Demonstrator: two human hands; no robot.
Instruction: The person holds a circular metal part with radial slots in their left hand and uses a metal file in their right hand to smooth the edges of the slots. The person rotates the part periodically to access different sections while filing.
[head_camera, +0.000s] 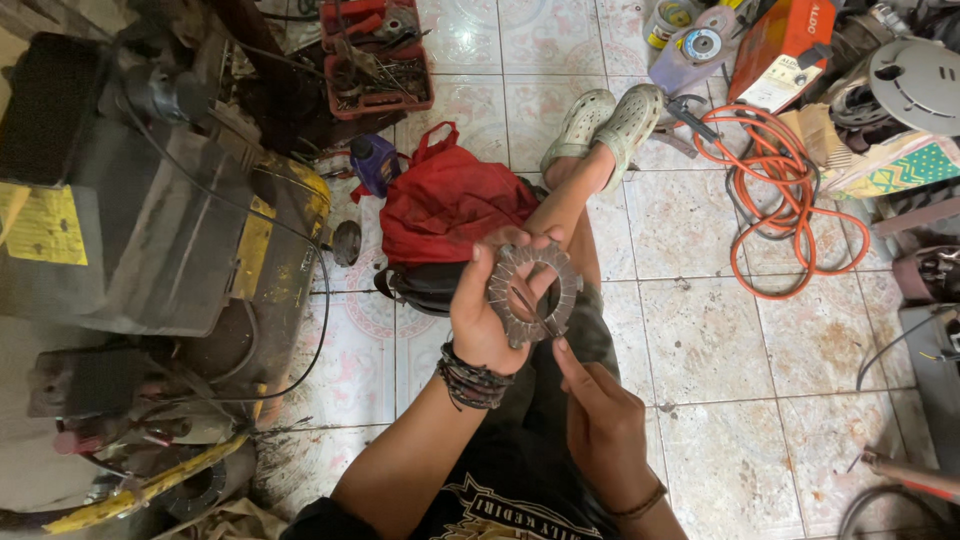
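The tiled floor (760, 350) is crowded. A big grimy machine (140, 230) with yellow panels fills the side by the person's left arm, and an orange hose (790, 190) lies coiled on the tiles off to the right. Between them a red cloth bag (450, 200) sits just beyond the person's knee, with a red tray of tools (380, 60) further off and a small purple bottle (372, 162) beside the bag.

The person sits on the floor, legs stretched out. The left hand (480, 320) holds a toothed metal ring (535, 290) up over the lap — its grip closed on the ring's rim, thumb on the face and fingertips curling over the top edge. The right hand (600, 420) comes in from below, forefinger extended to the ring's lower edge, apparently steadying a thin dark pin or pick (530, 310) that crosses the ring's opening; whether its other fingers are pinched shut on that pin I cannot tell.

To my eye this is close inspection or picking at the ring. It would go best with the ring kept flat to the eyes and the pick worked gently — those teeth look sharp enough to nick a fingertip.
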